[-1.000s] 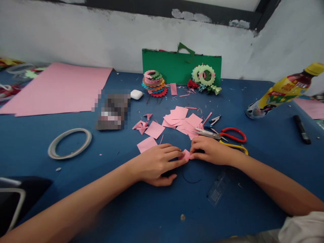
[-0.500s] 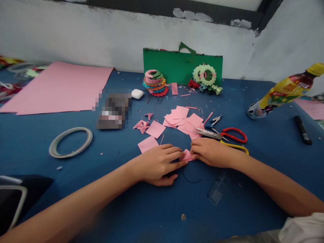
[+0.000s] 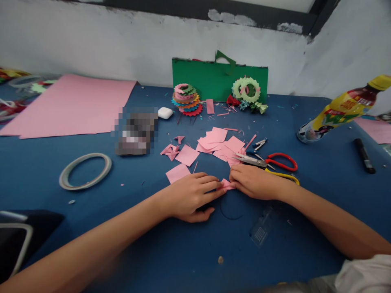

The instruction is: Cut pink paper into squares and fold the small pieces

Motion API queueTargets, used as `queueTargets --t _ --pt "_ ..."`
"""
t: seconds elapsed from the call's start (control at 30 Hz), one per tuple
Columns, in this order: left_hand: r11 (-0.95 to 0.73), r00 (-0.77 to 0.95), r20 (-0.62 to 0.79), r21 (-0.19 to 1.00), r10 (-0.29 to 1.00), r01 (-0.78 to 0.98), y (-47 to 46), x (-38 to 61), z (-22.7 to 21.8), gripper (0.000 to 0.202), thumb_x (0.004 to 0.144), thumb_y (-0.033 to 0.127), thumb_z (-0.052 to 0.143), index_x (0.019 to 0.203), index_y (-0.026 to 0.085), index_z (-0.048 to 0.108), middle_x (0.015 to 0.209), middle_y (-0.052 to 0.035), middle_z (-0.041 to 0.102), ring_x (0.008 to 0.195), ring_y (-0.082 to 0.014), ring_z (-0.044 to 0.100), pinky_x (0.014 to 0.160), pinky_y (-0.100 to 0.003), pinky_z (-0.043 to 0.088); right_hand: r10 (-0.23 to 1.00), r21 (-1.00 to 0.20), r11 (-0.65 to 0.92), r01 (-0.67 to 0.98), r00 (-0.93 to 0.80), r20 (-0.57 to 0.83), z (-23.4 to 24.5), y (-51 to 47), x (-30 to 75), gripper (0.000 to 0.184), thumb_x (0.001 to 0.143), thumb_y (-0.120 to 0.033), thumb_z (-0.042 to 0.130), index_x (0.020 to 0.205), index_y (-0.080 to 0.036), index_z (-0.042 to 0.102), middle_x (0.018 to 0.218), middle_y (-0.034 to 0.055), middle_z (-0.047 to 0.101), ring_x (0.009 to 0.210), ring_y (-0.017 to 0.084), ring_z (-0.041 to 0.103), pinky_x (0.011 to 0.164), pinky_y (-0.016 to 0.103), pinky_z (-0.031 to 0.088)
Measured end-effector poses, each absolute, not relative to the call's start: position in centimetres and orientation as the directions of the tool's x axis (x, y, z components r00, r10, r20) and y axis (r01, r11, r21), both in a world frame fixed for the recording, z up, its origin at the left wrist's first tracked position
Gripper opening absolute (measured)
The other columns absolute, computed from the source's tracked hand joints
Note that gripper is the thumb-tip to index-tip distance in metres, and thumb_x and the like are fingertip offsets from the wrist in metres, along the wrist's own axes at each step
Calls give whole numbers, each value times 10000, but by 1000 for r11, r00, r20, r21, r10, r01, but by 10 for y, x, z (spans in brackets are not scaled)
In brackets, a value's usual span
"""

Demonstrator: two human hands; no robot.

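Note:
A small folded pink paper piece (image 3: 226, 185) lies on the blue table (image 3: 171, 248) between my two hands. My left hand (image 3: 190, 196) presses its fingertips on the piece's left side, fingers together. My right hand (image 3: 254, 182) pinches the piece's right side, fingers curled. Just beyond the hands lie several pink paper squares (image 3: 218, 143) and small folded pink bits (image 3: 171, 151). Red-handled scissors (image 3: 269, 162) rest right behind my right hand, over a yellow-handled tool (image 3: 284, 176).
A tape ring (image 3: 85, 171) lies at left, a large pink sheet (image 3: 70, 106) at back left. Green card (image 3: 220, 79), stacked paper rosettes (image 3: 187, 100) and a paper wreath (image 3: 247, 90) stand at the back. At right: a tilted yellow bottle (image 3: 342, 110), a black marker (image 3: 363, 156). A clear ruler (image 3: 262, 230) lies near my right forearm.
Both hands have stayed on the pink piece, shifting very slightly up the table; the fingers keep working its fold. Nothing else has moved.

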State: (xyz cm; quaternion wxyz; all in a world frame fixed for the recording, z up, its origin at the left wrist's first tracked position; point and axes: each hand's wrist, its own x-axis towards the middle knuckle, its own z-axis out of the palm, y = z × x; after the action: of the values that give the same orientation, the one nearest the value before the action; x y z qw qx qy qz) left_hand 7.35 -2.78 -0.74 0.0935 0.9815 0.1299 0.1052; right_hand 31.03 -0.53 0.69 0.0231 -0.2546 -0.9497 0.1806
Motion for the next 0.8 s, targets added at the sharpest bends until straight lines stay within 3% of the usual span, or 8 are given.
queueTargets --t 0.23,0.47,0.63,0.8 --pt "-922 923 160 233 351 310 -30 76 -6 477 816 293 492 1266 135 478 1105 -137 603 1030 -262 557 894 -397 444 509 -244 838 489 -860 26 -4 -6 309 190 935 -252 408 891 -140 554 878 63 571 761 163 521 708 288 405" --pt "-875 874 165 258 457 409 -34 83 -8 297 839 286 499 1103 174 576 1077 -101 597 970 -234 557 854 -371 440 516 -111 856 505 -849 115 -11 -11 307 240 929 -299 381 875 -143 556 821 64 562 739 175 510 668 289 357" --pt "-765 769 192 396 610 508 -33 95 -8 137 879 245 480 867 175 597 923 -57 608 871 -186 557 801 -341 427 559 -322 799 509 -825 83 -5 -11 307 173 869 -336 520 843 -166 537 824 35 547 723 151 483 641 265 335" --pt "-631 675 142 533 724 564 -29 100 -5 254 879 394 521 973 166 580 933 -61 587 848 -193 522 758 -344 432 647 -566 631 531 -763 6 1 -6 306 138 827 -275 617 826 -165 534 772 3 540 701 128 455 608 234 322"
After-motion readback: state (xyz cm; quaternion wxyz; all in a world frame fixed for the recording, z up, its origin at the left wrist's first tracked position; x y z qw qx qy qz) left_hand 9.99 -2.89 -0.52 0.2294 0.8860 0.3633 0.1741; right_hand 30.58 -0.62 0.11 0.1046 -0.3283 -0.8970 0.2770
